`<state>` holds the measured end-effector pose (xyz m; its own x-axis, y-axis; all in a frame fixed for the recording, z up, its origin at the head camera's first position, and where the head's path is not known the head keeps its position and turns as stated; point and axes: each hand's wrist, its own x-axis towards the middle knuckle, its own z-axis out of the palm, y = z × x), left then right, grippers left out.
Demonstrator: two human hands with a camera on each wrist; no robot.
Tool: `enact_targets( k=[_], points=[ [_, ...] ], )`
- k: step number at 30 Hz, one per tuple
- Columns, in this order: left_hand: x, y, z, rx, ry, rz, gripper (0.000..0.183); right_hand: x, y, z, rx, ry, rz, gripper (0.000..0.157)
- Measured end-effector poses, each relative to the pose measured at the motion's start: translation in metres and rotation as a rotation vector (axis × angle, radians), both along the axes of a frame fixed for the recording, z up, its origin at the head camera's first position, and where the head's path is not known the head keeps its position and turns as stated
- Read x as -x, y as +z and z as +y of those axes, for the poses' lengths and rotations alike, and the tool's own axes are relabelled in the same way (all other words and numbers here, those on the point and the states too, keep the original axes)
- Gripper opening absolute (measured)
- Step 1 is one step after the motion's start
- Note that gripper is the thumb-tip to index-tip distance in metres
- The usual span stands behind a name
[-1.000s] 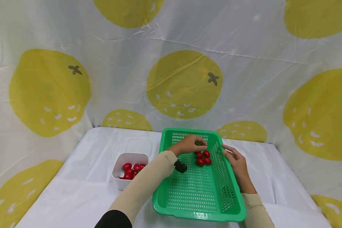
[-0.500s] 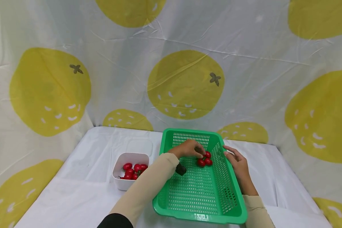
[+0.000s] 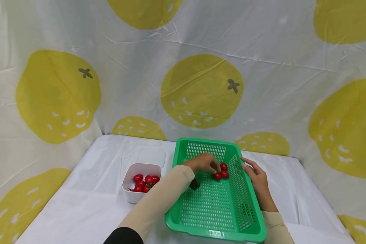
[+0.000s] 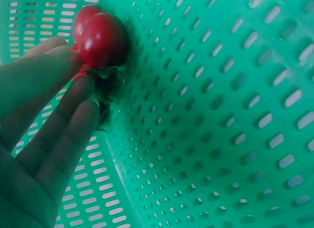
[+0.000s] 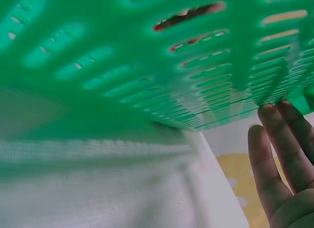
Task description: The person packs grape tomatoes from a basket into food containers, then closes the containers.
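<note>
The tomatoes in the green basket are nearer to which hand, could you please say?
Left. The left hand is inside the green basket, touching the tomatoes; the right hand is outside, at the basket's right side, apart from them.

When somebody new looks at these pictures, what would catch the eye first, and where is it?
Probably the bright green basket on the white cloth, where the left hand is at the red fruits inside. Next, more red fruits stand out in the white container left of the basket. Large yellow prints on the backdrop behind also draw attention.
</note>
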<state>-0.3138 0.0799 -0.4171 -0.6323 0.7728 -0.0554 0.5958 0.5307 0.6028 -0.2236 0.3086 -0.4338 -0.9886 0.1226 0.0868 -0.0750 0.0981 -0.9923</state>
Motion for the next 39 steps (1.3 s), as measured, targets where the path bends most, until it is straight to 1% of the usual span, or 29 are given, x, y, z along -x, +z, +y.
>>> enact_targets(
  k=[2, 4, 6, 8, 11, 13, 16, 22, 25, 30, 33, 35, 39],
  points=[
    [-0.001, -0.001, 0.002, 0.021, -0.022, 0.026, 0.012, 0.0, -0.002, 0.001, -0.016, 0.0, 0.005, 0.046],
    [-0.001, -0.002, 0.004, 0.032, -0.042, 0.034, 0.012, 0.001, -0.005, 0.003, -0.027, -0.001, 0.008, 0.046],
    [-0.003, -0.002, 0.006, 0.037, -0.062, 0.027, 0.013, 0.003, -0.008, 0.005, -0.029, -0.003, 0.009, 0.045],
    [-0.005, -0.002, 0.006, 0.044, -0.071, 0.012, 0.013, 0.005, -0.011, 0.006, -0.003, 0.002, 0.006, 0.046],
    [-0.006, -0.003, 0.006, 0.05, -0.081, -0.011, 0.015, 0.004, -0.008, 0.003, 0.03, 0.009, 0.011, 0.045],
    [-0.007, -0.003, 0.007, 0.06, -0.092, -0.004, 0.015, 0.002, -0.004, 0.001, 0.042, 0.013, 0.019, 0.045],
    [-0.007, -0.003, 0.008, 0.074, -0.092, 0.003, 0.014, 0.0, 0.001, -0.001, 0.035, 0.011, 0.025, 0.045],
    [-0.011, -0.004, 0.007, 0.123, -0.083, -0.012, 0.012, 0.0, -0.002, -0.002, 0.039, -0.017, 0.017, 0.044],
    [-0.012, -0.004, 0.007, 0.148, -0.09, -0.016, 0.014, -0.001, -0.002, -0.002, 0.049, -0.02, 0.016, 0.044],
    [-0.011, -0.004, 0.007, 0.193, -0.102, 0.008, 0.019, -0.003, -0.001, -0.002, 0.018, -0.012, 0.032, 0.044],
    [-0.011, -0.002, 0.006, 0.199, -0.088, 0.003, 0.018, -0.002, -0.001, -0.001, 0.03, 0.002, 0.028, 0.045],
    [-0.012, -0.001, 0.005, 0.191, -0.075, -0.015, 0.017, 0.0, -0.003, 0.0, 0.048, 0.01, 0.017, 0.046],
    [-0.014, 0.002, 0.006, 0.17, -0.071, -0.006, 0.017, 0.003, -0.007, 0.005, 0.061, 0.018, 0.001, 0.046]
  ],
)
